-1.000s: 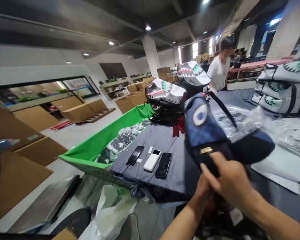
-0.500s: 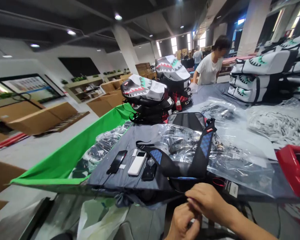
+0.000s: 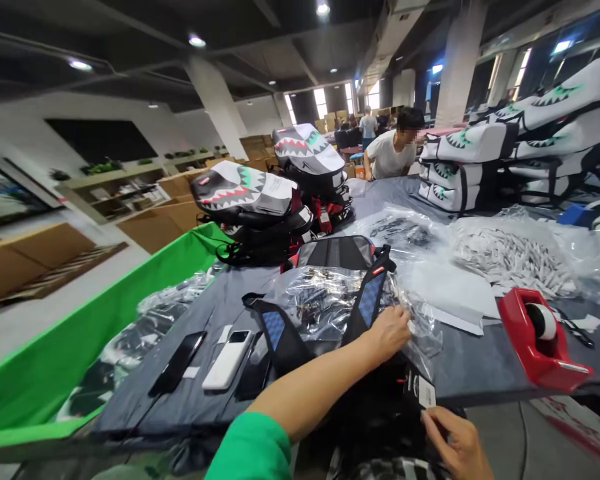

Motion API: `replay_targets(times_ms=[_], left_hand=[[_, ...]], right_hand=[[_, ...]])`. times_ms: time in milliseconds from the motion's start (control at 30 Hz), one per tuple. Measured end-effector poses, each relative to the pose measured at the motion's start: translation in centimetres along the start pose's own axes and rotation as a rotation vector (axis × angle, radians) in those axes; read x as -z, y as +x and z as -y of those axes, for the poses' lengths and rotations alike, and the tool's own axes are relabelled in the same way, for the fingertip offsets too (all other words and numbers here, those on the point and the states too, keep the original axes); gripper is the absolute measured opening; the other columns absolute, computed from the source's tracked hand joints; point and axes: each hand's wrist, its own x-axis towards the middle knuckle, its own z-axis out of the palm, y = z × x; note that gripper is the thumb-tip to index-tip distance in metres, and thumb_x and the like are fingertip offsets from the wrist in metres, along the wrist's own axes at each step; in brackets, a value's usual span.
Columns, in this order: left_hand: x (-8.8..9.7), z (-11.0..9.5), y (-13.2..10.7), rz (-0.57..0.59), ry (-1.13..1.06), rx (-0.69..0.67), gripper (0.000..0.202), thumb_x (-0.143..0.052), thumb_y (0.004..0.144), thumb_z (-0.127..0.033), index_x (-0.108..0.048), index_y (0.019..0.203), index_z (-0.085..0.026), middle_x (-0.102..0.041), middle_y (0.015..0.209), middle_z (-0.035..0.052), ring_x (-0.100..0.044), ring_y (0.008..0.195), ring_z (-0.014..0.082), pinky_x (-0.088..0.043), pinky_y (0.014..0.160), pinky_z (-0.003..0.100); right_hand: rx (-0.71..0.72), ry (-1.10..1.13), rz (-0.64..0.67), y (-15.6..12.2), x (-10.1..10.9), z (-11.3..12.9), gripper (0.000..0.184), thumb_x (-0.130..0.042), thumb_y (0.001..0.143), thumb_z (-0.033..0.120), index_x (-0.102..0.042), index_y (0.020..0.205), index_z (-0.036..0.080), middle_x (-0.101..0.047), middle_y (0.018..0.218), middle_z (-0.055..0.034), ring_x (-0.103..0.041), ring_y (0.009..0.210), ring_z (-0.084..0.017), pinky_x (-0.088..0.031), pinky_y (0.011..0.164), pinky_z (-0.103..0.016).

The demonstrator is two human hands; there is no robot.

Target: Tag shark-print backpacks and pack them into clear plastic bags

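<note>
A black backpack point(image 3: 291, 352) with blue-checked shoulder straps lies at the table's front edge, partly over it. My left hand point(image 3: 391, 331), at the end of a green sleeve, reaches across the backpack. Its fingers are closed on the edge of a clear plastic bag point(image 3: 325, 293) that lies crumpled over the straps. At the lower right my right hand point(image 3: 457, 441) has its fingers apart. Its fingertips are at the lower edge of a black-and-white hang tag point(image 3: 424, 392) beside the backpack. My left forearm hides part of the backpack.
Phones point(image 3: 179, 363) and a white device point(image 3: 229, 360) lie left on the table. A red tape dispenser point(image 3: 523, 333) stands right, before a bag of small white pieces point(image 3: 513, 250). Shark-print backpacks point(image 3: 250, 193) are stacked behind. A green-sided bin point(image 3: 130, 307) adjoins the table. A co-worker point(image 3: 393, 153) stands beyond.
My hands were together at the table's front edge and are now apart. The left has reached forward to the plastic bag, which is more bunched up. The view has turned right.
</note>
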Motion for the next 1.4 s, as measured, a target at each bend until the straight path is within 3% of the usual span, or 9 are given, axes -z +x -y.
replay_targets(times_ms=[167,333,433,600,767,900,967,1100,1400], left_hand=[[0.5,3.7,1.7,0.005,0.050,0.338,0.077,-0.072,0.079,-0.056,-0.063,0.135,-0.004,-0.052,0.148,0.0259,-0.038,0.138,0.0473,-0.022,0.116,0.059],[1.1,8.6,5.0,-0.041,0.001,0.742,0.039,-0.048,0.094,-0.017,-0.068,0.120,0.004,-0.065,0.123,0.0296,-0.050,0.128,0.0404,-0.028,0.112,0.059],[1.4,9.4,5.9,-0.104,-0.052,0.791,0.038,-0.045,0.092,-0.010,-0.066,0.123,-0.001,-0.067,0.121,0.0244,-0.054,0.123,0.0329,-0.038,0.108,0.050],[1.1,4.2,1.7,-0.414,-0.107,0.633,0.055,-0.053,0.088,-0.013,-0.049,0.143,-0.012,-0.054,0.148,0.0161,-0.046,0.138,0.0301,-0.038,0.114,0.046],[-4.8,-9.0,-6.0,-0.778,-0.545,0.290,0.014,-0.049,0.095,-0.024,-0.062,0.090,-0.021,-0.066,0.073,0.0022,-0.062,0.069,0.0161,-0.052,0.068,0.027],[-10.6,-15.6,-9.2,-0.854,-1.092,0.977,0.028,-0.063,0.091,-0.049,-0.062,0.087,-0.021,-0.069,0.080,0.0036,-0.068,0.074,0.0177,-0.057,0.070,0.027],[-11.6,-15.8,-8.9,-0.929,-1.356,1.231,0.043,-0.068,0.086,-0.054,-0.063,0.112,-0.020,-0.072,0.114,0.0123,-0.070,0.108,0.0245,-0.056,0.095,0.036],[-9.5,-13.1,-5.0,-0.978,-1.696,1.173,0.079,-0.082,0.067,-0.057,-0.059,0.131,-0.016,-0.061,0.140,0.0193,-0.057,0.132,0.0315,-0.042,0.114,0.047],[-3.9,-8.8,-4.7,-0.994,-2.232,1.182,0.045,-0.076,0.059,-0.056,-0.052,0.054,-0.018,-0.055,0.058,-0.0013,-0.055,0.061,0.0132,-0.047,0.068,0.028]], right_hand=[[0.124,-0.113,-0.032,2.6,3.3,-3.6,0.031,-0.048,0.104,0.034,-0.068,0.084,0.021,-0.068,0.068,-0.0006,-0.064,0.056,-0.012,-0.052,0.058,-0.019],[-0.211,-0.482,-0.334,10.2,8.9,-12.8,0.054,-0.044,0.096,0.061,-0.066,0.116,0.017,-0.071,0.111,-0.0163,-0.068,0.097,-0.029,-0.058,0.086,-0.041],[-0.361,-0.629,-0.223,13.5,9.4,-17.7,0.073,-0.053,0.084,0.066,-0.059,0.130,0.010,-0.062,0.129,-0.0246,-0.058,0.119,-0.041,-0.050,0.099,-0.056],[-0.178,-0.525,0.008,12.1,7.6,-20.5,0.047,-0.054,0.088,0.058,-0.070,0.113,0.022,-0.067,0.124,-0.0145,-0.060,0.118,-0.035,-0.049,0.097,-0.052],[-0.237,-0.393,-0.041,10.4,8.7,-20.5,0.059,-0.052,0.084,0.076,-0.075,0.104,0.026,-0.070,0.108,-0.0110,-0.066,0.100,-0.032,-0.052,0.087,-0.049],[-0.424,-0.245,0.039,12.2,9.8,-20.9,0.062,-0.061,0.071,0.082,-0.076,0.091,0.025,-0.074,0.098,-0.0093,-0.068,0.095,-0.031,-0.053,0.087,-0.046],[-0.470,-0.267,0.068,13.2,9.9,-21.0,0.062,-0.062,0.066,0.082,-0.075,0.086,0.025,-0.074,0.091,-0.0082,-0.068,0.089,-0.030,-0.053,0.080,-0.043],[-0.519,-0.387,0.092,14.4,9.9,-20.3,0.062,-0.053,0.070,0.084,-0.072,0.074,0.025,-0.071,0.073,-0.0062,-0.066,0.072,-0.026,-0.045,0.061,-0.035],[-0.232,-0.539,0.193,16.9,11.0,-18.4,0.069,-0.035,0.082,0.084,-0.073,0.073,0.027,-0.072,0.082,-0.0099,-0.064,0.088,-0.031,-0.040,0.069,-0.040]])
